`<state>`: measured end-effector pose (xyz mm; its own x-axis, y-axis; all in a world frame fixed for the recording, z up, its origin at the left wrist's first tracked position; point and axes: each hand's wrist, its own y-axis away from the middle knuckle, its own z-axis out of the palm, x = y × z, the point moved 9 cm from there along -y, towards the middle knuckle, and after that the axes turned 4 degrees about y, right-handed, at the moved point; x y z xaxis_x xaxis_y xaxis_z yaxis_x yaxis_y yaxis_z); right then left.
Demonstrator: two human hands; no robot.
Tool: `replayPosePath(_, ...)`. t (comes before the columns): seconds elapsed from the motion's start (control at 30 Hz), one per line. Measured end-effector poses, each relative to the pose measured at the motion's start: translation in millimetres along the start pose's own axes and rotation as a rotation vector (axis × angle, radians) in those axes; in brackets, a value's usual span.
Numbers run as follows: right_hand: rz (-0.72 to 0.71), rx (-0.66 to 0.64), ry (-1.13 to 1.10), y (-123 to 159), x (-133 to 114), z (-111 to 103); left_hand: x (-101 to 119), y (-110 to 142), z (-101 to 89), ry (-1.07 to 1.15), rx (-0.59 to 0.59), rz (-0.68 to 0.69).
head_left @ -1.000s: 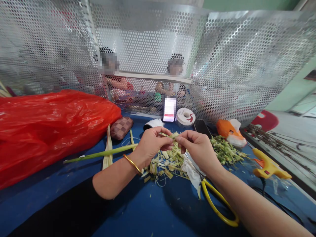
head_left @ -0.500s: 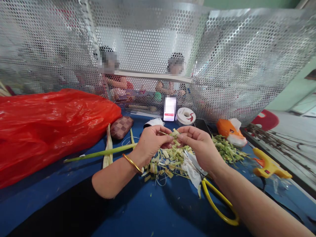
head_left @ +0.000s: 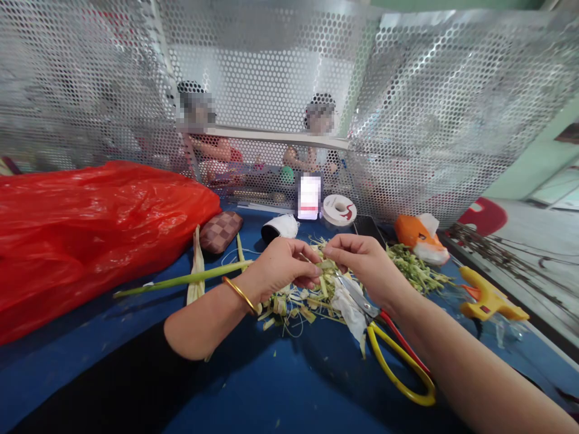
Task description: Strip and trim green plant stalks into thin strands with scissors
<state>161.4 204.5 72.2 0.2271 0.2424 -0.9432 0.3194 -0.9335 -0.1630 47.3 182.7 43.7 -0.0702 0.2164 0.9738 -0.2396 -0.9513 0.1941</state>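
Above the middle of the blue table, my left hand (head_left: 284, 270) pinches a small pale green plant strip (head_left: 324, 265) between thumb and fingers. A short way to its right, my right hand (head_left: 364, 260) has thumb and forefinger pressed together at the strip's far side; whatever lies in that pinch is too small to make out. Beneath both hands spreads a heap of pale green plant scraps (head_left: 294, 304). Scissors (head_left: 398, 364) with one yellow and one red handle lie partly under my right forearm, their blades over a crumpled white tissue (head_left: 349, 306).
A long green stalk (head_left: 181, 281) crosses a dry husk on the left, near a red plastic bag (head_left: 99, 241) and a checked pouch (head_left: 221, 232). Behind stand a lit phone (head_left: 309, 198) and a ribbon spool (head_left: 339, 208). A yellow glue gun (head_left: 491, 295) lies right.
My hands have drawn slightly apart, the right one moving off the strip. The strip has tilted downward in my left fingers. More of the scissors, including the red handle, shows now.
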Motion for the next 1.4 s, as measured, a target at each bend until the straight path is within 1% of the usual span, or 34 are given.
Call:
replayPosePath(0.1, -0.008, 0.012, 0.006, 0.1, 3.1, 2.3, -3.6, 0.3, 5.0, -0.038, -0.061, -0.034)
replayPosePath(0.17, -0.033, 0.038, 0.034, 0.9, 3.5, 4.3, -4.4, 0.5, 5.8, -0.034, -0.074, -0.039)
replayPosePath(0.3, -0.126, 0.123, 0.131, 2.9, -1.5, 4.2, -7.0, -0.2, 4.6, 0.006, -0.079, -0.054)
replayPosePath(0.4, -0.136, 0.146, 0.132, 3.1, -1.2, 2.5, -10.6, -1.5, 5.1, 0.0, -0.112, -0.079)
replayPosePath(0.53, -0.095, 0.103, 0.085, 1.6, 2.9, 4.0, -17.2, -0.2, 13.3, -0.03, -0.231, -0.146)
replayPosePath(0.63, -0.061, 0.046, 0.037, 0.2, 6.4, 8.1, -18.5, 1.4, 15.0, -0.057, -0.234, -0.153)
replayPosePath(0.8, 0.013, -0.071, -0.048, -0.1, 13.4, 18.3, -16.5, 5.4, 19.1, -0.134, -0.265, -0.098)
replayPosePath(0.87, 0.007, -0.082, -0.052, 1.3, 13.2, 21.4, -18.3, 7.0, 21.7, -0.159, -0.303, -0.099)
replayPosePath(0.97, -0.033, -0.063, -0.023, 3.2, 11.0, 24.6, -24.3, 7.2, 24.1, -0.165, -0.327, -0.133)
replayPosePath(1.07, -0.04, -0.002, -0.007, 2.3, 12.7, 21.6, -28.3, 4.0, 24.9, -0.103, -0.291, -0.152)
replayPosePath(1.2, 0.042, 0.072, -0.135, -2.8, 21.9, 9.4, -24.8, -2.7, 17.7, -0.011, -0.146, -0.111)
replayPosePath(1.3, 0.102, 0.034, -0.199, -5.5, 25.8, 7.8, -18.9, -5.7, 8.1, 0.014, -0.039, -0.05)
replayPosePath(1.4, 0.069, 0.022, -0.169, -5.7, 21.3, 7.2, -15.1, -6.8, 4.3, 0.004, -0.013, -0.002)
